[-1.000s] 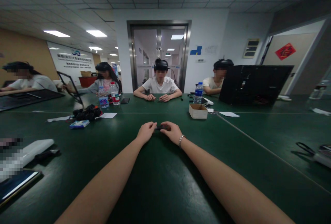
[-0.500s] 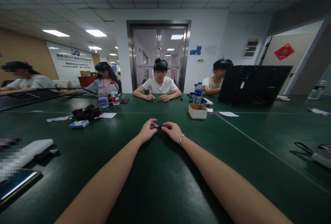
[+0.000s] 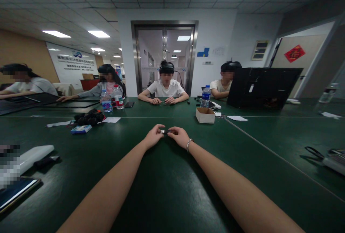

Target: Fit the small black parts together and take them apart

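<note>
A small black stick with a silver end [image 3: 164, 131], too small to identify surely, lies level between my hands just above the green table [image 3: 167, 175]. My left hand [image 3: 153, 138] is closed in a pinch at its silver end, thumb and forefinger either side. From the other side, my right hand [image 3: 179, 137], with a silver bangle at its wrist, pinches the black end. Fingertips cover part of the stick.
An open cardboard box [image 3: 205, 118] sits ahead to the right. Ahead left lie a black bundle [image 3: 90, 117] and a blue-white packet [image 3: 81, 129]. Phones are at the near left. A large black monitor [image 3: 264, 87] stands far right. Several people sit across the table.
The stick has turned slightly between my fingers, and its silver end shows brighter. Both hands stay nearly in place. The far-left person's dark panel lies lower.
</note>
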Available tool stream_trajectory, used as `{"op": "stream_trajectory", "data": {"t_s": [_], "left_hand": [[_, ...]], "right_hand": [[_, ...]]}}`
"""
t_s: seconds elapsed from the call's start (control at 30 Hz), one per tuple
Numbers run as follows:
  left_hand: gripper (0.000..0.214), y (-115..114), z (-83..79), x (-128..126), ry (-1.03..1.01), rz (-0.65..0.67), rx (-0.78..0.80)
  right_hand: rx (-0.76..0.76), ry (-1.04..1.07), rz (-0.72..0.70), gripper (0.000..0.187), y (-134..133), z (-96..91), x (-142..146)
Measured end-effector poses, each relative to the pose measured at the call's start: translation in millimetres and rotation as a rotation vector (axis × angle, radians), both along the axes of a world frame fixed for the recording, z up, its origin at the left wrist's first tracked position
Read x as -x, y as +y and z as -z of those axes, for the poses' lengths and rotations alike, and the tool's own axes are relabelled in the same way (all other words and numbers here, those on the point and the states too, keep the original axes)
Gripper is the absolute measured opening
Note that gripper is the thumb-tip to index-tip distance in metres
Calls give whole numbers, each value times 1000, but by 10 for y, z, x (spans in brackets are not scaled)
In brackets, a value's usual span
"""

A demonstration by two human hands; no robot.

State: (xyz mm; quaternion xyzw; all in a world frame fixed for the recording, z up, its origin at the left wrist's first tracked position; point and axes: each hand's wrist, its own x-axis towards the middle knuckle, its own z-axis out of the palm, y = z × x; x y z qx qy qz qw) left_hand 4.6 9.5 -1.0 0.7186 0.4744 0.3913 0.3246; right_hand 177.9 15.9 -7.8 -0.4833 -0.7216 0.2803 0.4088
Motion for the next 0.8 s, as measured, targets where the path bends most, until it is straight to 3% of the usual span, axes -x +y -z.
{"op": "stream_trajectory", "data": {"t_s": [0.17,0.33,0.43,0.8], "left_hand": [[36,1,12,5,-44,16,24],[46,-23,-9,6,-42,-41,-51],[37,-10,-1,4,-57,-21,10],[30,61,80,6,-86,-15,-86]], "right_hand": [[9,11,-13,29,8,4,2],[13,15,6,27,-15,-23,0],[15,14,-8,28,-9,-19,-2],[30,47,7,27,20,22,10]]}}
